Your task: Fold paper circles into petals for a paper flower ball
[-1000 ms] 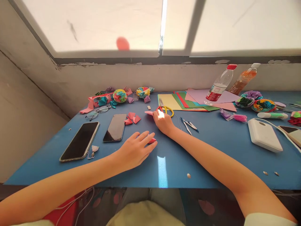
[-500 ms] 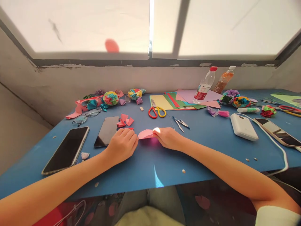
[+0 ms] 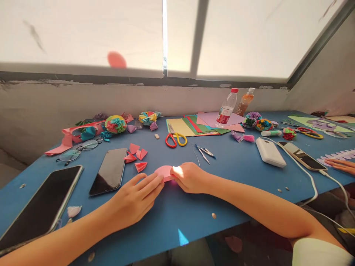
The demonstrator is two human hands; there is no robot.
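Observation:
A small pink piece of paper with a rounded edge [image 3: 164,172] is held low over the blue table between my hands. My right hand [image 3: 191,178] pinches its right end, with sunlight on the fingers. At its left end, the fingertips of my left hand [image 3: 138,197] close on the edge; the thumb is mostly hidden. Several folded pink paper pieces [image 3: 141,154] lie just beyond my left hand, beside a dark phone [image 3: 109,171]. Red-and-yellow scissors [image 3: 176,137] and a drawing compass [image 3: 204,153] rest past my hands.
Coloured paper sheets [image 3: 181,126], two bottles, including a red-capped one [image 3: 226,109], and paper flower balls [image 3: 115,124] stand at the back. Glasses [image 3: 80,150] and another phone [image 3: 41,207] lie left. Right are a white power bank [image 3: 270,152], its cable and another person's hand [image 3: 342,165].
The view has turned right, bringing another person's hand in. My left hand has moved from beside the folded pieces onto the paper's left edge, uncovering one folded piece. My right hand keeps its pinch.

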